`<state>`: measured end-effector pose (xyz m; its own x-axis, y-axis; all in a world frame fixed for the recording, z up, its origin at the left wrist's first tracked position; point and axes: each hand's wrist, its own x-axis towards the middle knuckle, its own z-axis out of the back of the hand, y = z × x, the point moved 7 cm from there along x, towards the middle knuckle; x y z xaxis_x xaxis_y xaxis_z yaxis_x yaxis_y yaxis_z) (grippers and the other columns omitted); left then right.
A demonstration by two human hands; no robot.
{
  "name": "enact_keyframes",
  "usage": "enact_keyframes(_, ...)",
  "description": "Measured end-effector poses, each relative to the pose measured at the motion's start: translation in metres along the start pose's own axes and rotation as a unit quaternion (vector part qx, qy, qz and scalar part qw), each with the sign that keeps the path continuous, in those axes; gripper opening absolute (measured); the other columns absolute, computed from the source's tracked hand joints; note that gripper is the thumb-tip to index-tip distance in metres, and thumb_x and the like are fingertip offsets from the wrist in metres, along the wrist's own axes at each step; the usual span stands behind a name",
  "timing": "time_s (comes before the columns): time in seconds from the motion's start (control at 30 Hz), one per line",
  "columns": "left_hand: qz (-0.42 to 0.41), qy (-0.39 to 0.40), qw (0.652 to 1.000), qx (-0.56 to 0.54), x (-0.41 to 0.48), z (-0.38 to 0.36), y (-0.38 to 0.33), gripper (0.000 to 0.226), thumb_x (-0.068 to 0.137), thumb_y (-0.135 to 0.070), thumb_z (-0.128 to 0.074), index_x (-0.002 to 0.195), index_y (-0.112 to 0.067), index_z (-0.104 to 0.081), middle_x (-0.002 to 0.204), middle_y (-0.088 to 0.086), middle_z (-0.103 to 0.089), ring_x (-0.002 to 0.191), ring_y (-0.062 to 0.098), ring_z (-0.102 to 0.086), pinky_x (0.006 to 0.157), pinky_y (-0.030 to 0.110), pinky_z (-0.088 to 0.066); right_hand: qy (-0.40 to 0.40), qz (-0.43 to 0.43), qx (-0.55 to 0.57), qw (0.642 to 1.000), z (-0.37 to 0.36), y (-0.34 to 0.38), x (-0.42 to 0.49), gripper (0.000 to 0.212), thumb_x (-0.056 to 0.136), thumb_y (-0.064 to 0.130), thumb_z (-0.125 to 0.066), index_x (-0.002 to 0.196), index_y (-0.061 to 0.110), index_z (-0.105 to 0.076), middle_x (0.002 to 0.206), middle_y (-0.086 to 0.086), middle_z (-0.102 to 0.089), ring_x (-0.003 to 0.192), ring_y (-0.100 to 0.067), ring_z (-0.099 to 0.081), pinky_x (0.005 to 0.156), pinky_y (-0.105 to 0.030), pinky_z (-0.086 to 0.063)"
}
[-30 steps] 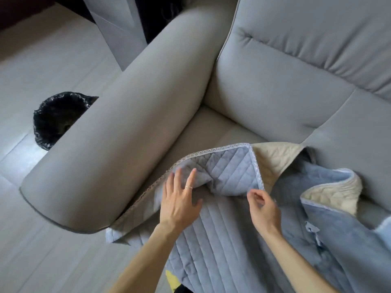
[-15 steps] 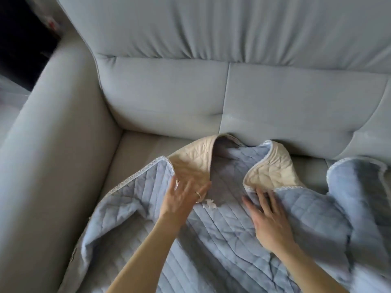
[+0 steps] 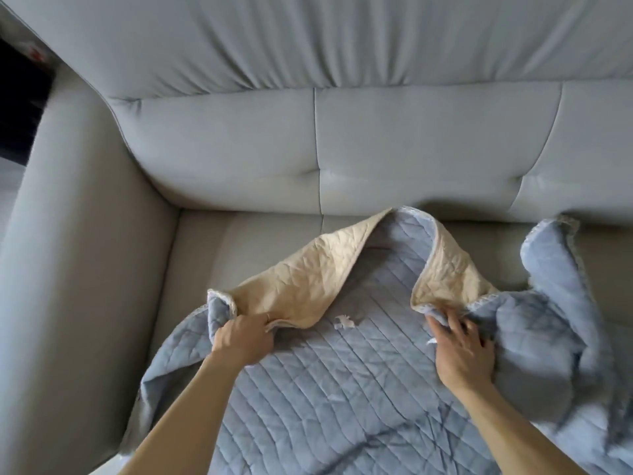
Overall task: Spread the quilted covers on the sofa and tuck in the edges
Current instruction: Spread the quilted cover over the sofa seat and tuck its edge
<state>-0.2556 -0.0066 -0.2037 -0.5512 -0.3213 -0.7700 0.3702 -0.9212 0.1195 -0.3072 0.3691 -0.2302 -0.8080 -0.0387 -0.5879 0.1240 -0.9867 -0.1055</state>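
A blue quilted cover (image 3: 342, 389) with a beige underside lies crumpled on the seat of a grey sofa (image 3: 260, 241). Its far edge is folded back toward me in two beige flaps. My left hand (image 3: 245, 337) grips the corner of the left flap (image 3: 301, 286). At the base of the right flap (image 3: 448, 269), my right hand (image 3: 459, 347) has its fingers curled into the cover's bunched edge. A small white tag (image 3: 344, 322) sits on the blue side between my hands. More of the cover is heaped at the right (image 3: 555, 320).
The sofa's left armrest (image 3: 78, 269) runs along the left side. The backrest (image 3: 342, 132) rises behind the seat, with bare seat cushion between it and the cover. A dark gap (image 3: 20, 97) shows beyond the armrest at the top left.
My view swung from the armrest to the backrest. Both hands went from lying on the cover to gripping its folded-back flaps, the left one moving left with its corner.
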Motion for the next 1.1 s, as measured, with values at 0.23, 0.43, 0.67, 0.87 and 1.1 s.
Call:
enact_keyframes(0.23, 0.004, -0.157, 0.985, -0.075, 0.003, 0.068, 0.039, 0.022, 0.089, -0.038, -0.052, 0.096, -0.019, -0.06, 0.096, 0.001, -0.066, 0.097, 0.028, -0.063, 0.083, 0.035, -0.047, -0.106, 0.007, 0.032, 0.994, 0.06, 0.073, 0.006, 0.041, 0.059, 0.022, -0.076, 0.099, 0.013, -0.07, 0.138, -0.016, -0.047, 0.13, -0.037, -0.039, 0.099, -0.054, -0.03)
enact_keyframes(0.43, 0.014, -0.393, 0.919, -0.032, 0.041, 0.124, 0.118, 0.01, 0.082, -0.023, -0.068, 0.092, -0.02, -0.066, 0.072, 0.001, -0.066, 0.074, 0.031, -0.064, 0.072, 0.039, -0.039, -0.117, 0.149, 0.186, 0.964, 0.074, 0.22, 0.019, 0.032, 0.074, 0.03, -0.074, 0.099, 0.012, -0.064, 0.118, -0.014, -0.06, 0.115, -0.037, -0.055, 0.081, -0.047, -0.053)
enact_keyframes(0.67, -0.061, -0.477, 0.875, -0.056, 0.089, 0.176, 0.151, 0.059, 0.084, -0.051, -0.061, 0.138, -0.031, -0.049, 0.137, 0.002, -0.051, 0.122, 0.026, -0.048, 0.091, 0.042, -0.039, 0.053, 0.178, 0.111, 0.976, 0.05, 0.349, 0.047, 0.065, 0.096, 0.056, -0.035, 0.153, 0.032, -0.017, 0.165, -0.002, -0.002, 0.149, -0.028, -0.009, 0.116, -0.05, -0.02)
enact_keyframes(0.87, -0.019, -0.283, 0.92, -0.272, 0.09, 0.049, 0.182, 0.073, 0.09, -0.039, -0.053, 0.15, -0.048, -0.012, 0.152, 0.009, -0.032, 0.132, 0.034, -0.04, 0.105, 0.047, -0.038, 0.043, 0.128, 0.014, 0.991, 0.037, 0.372, 0.044, 0.072, 0.091, 0.055, -0.045, 0.15, 0.034, -0.009, 0.162, -0.006, 0.004, 0.146, -0.036, -0.009, 0.107, -0.06, -0.033)
enact_keyframes(1.1, -0.019, -0.054, 0.943, -0.327, 0.099, -0.034, 0.176, 0.084, 0.085, -0.073, -0.039, 0.15, -0.048, 0.008, 0.162, -0.004, -0.018, 0.149, 0.032, -0.009, 0.115, 0.053, -0.023, 0.026, 0.129, -0.084, 0.988, 0.028, 0.347, 0.038, 0.08, 0.087, 0.077, -0.022, 0.154, 0.04, 0.002, 0.164, 0.005, 0.005, 0.147, -0.038, -0.008, 0.104, -0.054, -0.036)
